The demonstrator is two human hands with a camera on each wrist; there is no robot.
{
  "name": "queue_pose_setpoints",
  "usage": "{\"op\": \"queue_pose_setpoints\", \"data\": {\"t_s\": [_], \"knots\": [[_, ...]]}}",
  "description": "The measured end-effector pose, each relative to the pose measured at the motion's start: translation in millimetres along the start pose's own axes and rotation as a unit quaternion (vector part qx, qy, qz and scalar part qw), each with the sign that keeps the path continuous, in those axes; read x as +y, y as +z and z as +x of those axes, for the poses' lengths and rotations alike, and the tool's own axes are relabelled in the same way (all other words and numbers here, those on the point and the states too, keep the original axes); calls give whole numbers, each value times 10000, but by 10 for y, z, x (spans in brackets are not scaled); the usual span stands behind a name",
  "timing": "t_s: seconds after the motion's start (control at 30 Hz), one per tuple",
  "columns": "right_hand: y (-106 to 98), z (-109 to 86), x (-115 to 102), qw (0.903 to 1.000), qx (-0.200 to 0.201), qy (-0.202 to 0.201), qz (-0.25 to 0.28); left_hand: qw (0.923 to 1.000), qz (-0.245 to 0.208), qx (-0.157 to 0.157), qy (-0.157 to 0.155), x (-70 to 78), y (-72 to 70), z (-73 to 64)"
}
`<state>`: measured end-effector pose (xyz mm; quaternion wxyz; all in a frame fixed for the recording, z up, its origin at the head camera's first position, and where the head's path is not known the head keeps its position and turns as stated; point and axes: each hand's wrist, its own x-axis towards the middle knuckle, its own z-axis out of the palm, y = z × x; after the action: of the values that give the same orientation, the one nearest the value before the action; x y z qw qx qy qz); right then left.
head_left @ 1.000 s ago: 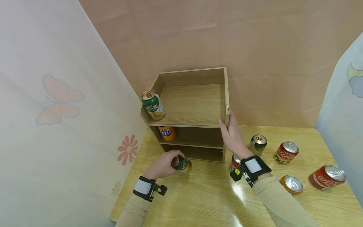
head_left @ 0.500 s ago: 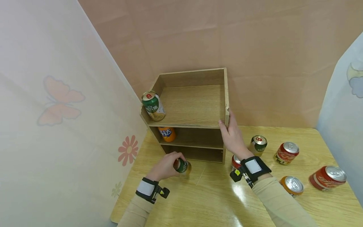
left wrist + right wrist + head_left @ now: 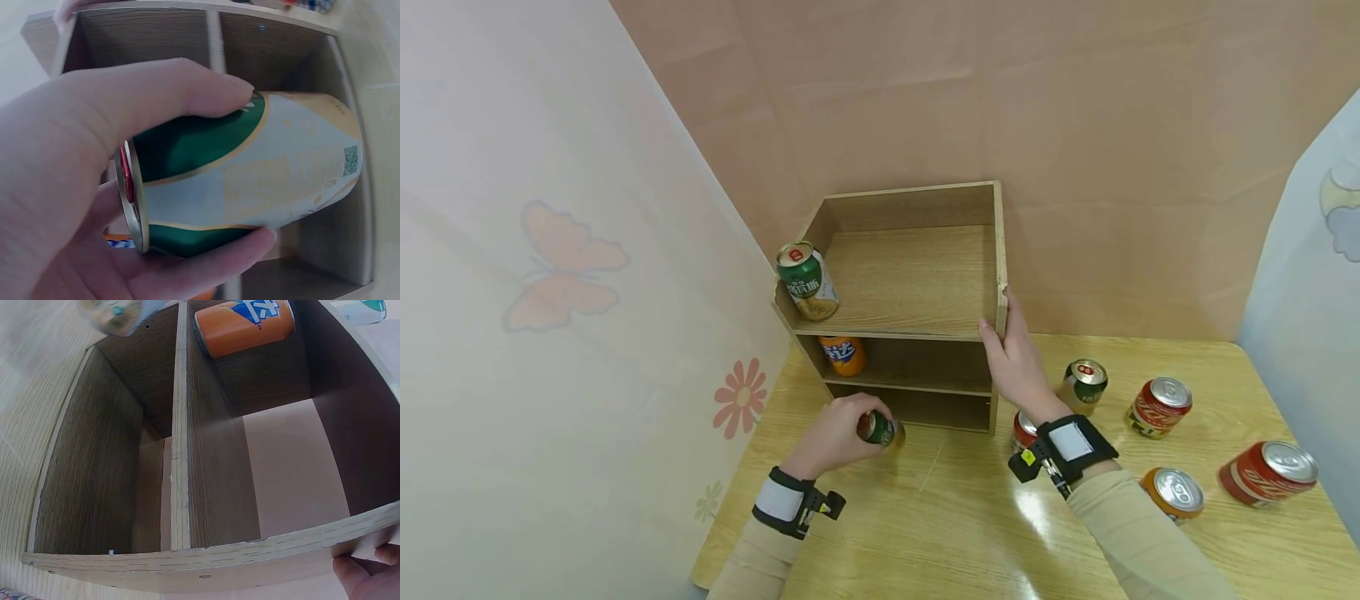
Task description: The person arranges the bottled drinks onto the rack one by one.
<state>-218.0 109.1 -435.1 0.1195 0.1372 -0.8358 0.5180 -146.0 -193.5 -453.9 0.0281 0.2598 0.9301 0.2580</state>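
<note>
Shelf (image 3: 917, 271): green can (image 3: 808, 285) on top tier; orange can (image 3: 842, 356) on middle tier.
Left hand (image 3: 837, 435): curled around held can (image 3: 262, 165), before bottom tier; not yet inserted.
Right hand (image 3: 1018, 373): grips shelf's right side.
Counter (image 3: 955, 533): five loose cans (image 3: 1159, 408) at right.
Stowing: likely two done, six left.

Shelf unit (image 3: 917, 283) on the table (image 3: 970, 533) ahead of me, back wall (image 3: 1150, 208) behind. Upper can (image 3: 808, 287): top deck, left front corner. Second can (image 3: 844, 356): compartment below, left end. My left hand (image 3: 831, 433) has a third can (image 3: 880, 428) before the lowest compartment (image 3: 951, 410). My right hand (image 3: 1018, 367): unit's right side, at the front. Five more cans (image 3: 1159, 408) on the table rightward, one partly behind my right wrist.
</note>
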Motion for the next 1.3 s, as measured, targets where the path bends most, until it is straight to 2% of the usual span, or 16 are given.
{"op": "queue_pose_setpoints", "data": {"t_s": [0.3,0.5,0.87,1.17,1.3], "knots": [[-3,6,12,10000,42,-54,32,9994,132,302,-107,156,-275,30],[-2,5,19,9999,59,-92,37,9990,83,437,58,260,-438,27],[-2,-5,19,10000,11,-20,36,9954,687,636,180,447,-690,23],[7,2,16,10000,9,-29,40,9937,668,856,286,633,-945,2],[10,4,17,10000,9,-38,77,9931,482,986,424,676,-1039,-19]]}}
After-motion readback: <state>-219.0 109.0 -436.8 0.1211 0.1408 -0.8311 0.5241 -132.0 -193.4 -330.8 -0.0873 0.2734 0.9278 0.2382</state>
